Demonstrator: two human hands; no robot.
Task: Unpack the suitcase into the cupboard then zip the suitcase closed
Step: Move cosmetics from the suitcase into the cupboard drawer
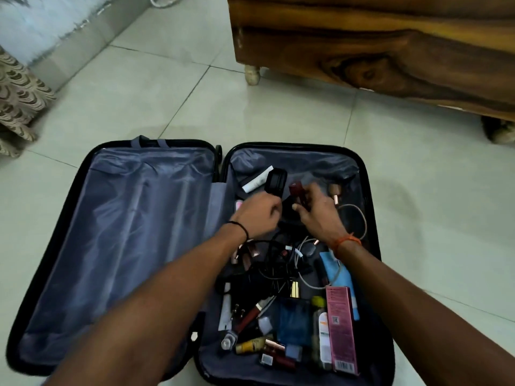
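A black suitcase (370, 196) lies open flat on the tiled floor. Its left half (125, 232) holds only grey lining. The right half is full of cosmetics, tubes, cables and a pink box (341, 327). My left hand (257, 215) grips a black object (276, 181) that sticks up from its fist at the far end of the right half. My right hand (317, 210) is just beside it, fingers curled round a small dark red item (296, 190). Both are blurred by motion.
A wooden piece of furniture (390, 45) on round feet stands on the floor beyond the suitcase at top right. A patterned fabric (19, 101) hangs at the left edge. Pale floor tiles (167, 101) surround the suitcase.
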